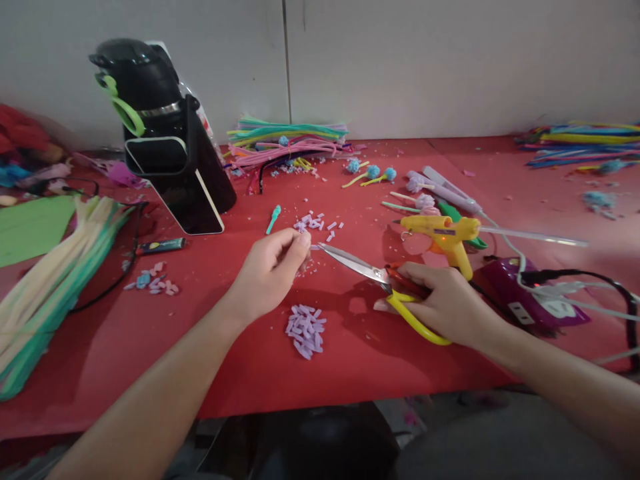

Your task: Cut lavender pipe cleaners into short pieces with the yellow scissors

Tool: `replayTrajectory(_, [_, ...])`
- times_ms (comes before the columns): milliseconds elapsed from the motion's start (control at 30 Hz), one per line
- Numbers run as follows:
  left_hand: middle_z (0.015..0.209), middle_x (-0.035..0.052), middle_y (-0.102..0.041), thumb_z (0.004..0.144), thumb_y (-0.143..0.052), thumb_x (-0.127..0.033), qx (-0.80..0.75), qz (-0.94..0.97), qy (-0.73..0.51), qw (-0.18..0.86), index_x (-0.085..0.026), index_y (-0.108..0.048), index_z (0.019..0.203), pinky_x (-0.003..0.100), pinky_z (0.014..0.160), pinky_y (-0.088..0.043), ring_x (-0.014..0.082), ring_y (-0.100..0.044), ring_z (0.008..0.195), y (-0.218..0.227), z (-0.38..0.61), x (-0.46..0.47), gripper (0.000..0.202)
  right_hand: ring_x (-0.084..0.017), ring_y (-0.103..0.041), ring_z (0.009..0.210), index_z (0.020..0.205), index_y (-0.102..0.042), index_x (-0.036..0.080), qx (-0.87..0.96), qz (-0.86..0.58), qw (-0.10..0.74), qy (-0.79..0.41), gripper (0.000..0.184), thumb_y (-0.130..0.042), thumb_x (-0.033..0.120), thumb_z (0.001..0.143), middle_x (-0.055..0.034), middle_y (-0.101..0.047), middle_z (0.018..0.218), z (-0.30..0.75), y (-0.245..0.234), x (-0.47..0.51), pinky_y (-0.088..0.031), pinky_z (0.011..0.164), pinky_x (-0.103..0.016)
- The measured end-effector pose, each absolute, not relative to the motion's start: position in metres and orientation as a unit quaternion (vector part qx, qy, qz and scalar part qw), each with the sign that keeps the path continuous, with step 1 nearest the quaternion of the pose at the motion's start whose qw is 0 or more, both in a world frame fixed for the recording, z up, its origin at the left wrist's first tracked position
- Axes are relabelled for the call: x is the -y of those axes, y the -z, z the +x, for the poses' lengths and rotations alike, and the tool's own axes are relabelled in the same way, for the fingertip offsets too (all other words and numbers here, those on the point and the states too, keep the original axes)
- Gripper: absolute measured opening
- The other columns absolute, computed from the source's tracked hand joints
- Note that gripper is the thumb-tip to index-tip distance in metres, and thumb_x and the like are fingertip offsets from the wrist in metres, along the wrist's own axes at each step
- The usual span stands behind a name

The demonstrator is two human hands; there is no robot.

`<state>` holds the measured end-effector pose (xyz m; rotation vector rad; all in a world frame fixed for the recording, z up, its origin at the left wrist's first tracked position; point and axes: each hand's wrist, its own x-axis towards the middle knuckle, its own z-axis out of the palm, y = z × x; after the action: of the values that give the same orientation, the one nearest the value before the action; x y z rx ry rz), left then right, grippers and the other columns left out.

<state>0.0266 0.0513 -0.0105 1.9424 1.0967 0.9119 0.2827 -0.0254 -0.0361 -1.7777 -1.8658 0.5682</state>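
My right hand [443,300] grips the yellow-handled scissors [373,273], whose blades point left toward my left hand. My left hand [273,267] is pinched closed around a small lilac piece at its fingertips, just beside the blade tips. Below the hands a little heap of cut lilac pieces [306,330] lies on the red table [250,373]. More lilac bits [315,223] are scattered behind the left hand.
A yellow glue gun [443,233] stands behind the right hand, beside a purple power strip [530,300] with cables. A black bottle on a stand [165,140] sits at the back left. Pipe-cleaner bundles lie at left [55,273], back centre [285,143] and back right [585,143].
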Motion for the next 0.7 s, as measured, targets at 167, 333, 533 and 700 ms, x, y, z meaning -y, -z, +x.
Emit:
replayTrajectory(167, [0.064, -0.0007, -0.053, 0.100, -0.045, -0.040, -0.423, 0.753, -0.351, 0.361, -0.017, -0.052, 0.070, 0.024, 0.054, -0.039, 0.0099, -0.049, 0.059, 0.0088, 0.0267, -0.0504, 0.038, -0.010, -0.026, 0.055, 0.059, -0.033, 0.023, 0.689, -0.652, 0.250, -0.196, 0.066, -0.064, 0.081, 0.066, 0.0047, -0.031, 0.055, 0.2833, 0.0374, 0.0256, -0.025, 0.047, -0.026])
replayTrajectory(333, [0.066, 0.0000, -0.056, 0.100, -0.045, -0.036, -0.413, 0.756, -0.354, 0.364, -0.017, -0.054, 0.071, 0.023, 0.058, -0.043, 0.0097, -0.051, 0.062, 0.0082, 0.0271, -0.0497, 0.036, -0.010, -0.028, 0.053, 0.059, -0.034, 0.022, 0.696, -0.649, 0.245, -0.184, 0.065, -0.064, 0.080, 0.067, 0.0045, -0.033, 0.054, 0.2855, 0.0405, 0.0250, -0.025, 0.046, -0.026])
replayTrajectory(533, [0.067, 0.0005, -0.058, 0.099, -0.046, -0.036, -0.402, 0.755, -0.363, 0.369, -0.017, -0.055, 0.072, 0.023, 0.058, -0.045, 0.0103, -0.054, 0.062, 0.0098, 0.0271, -0.0520, 0.034, -0.010, -0.027, 0.053, 0.059, -0.030, 0.023, 0.677, -0.667, 0.254, -0.180, 0.067, -0.062, 0.081, 0.067, 0.0050, -0.029, 0.054, 0.2869, 0.0434, 0.0245, -0.024, 0.046, -0.026])
replayTrajectory(700, [0.067, 0.0002, -0.057, 0.099, -0.047, -0.039, -0.402, 0.760, -0.367, 0.354, -0.017, -0.055, 0.073, 0.024, 0.056, -0.042, 0.0110, -0.052, 0.062, 0.0158, 0.0213, -0.0548, 0.034, -0.010, -0.027, 0.051, 0.061, -0.034, 0.023, 0.677, -0.669, 0.256, -0.171, 0.062, -0.066, 0.076, 0.068, 0.0058, -0.031, 0.055, 0.2853, 0.0425, 0.0232, -0.022, 0.046, -0.026])
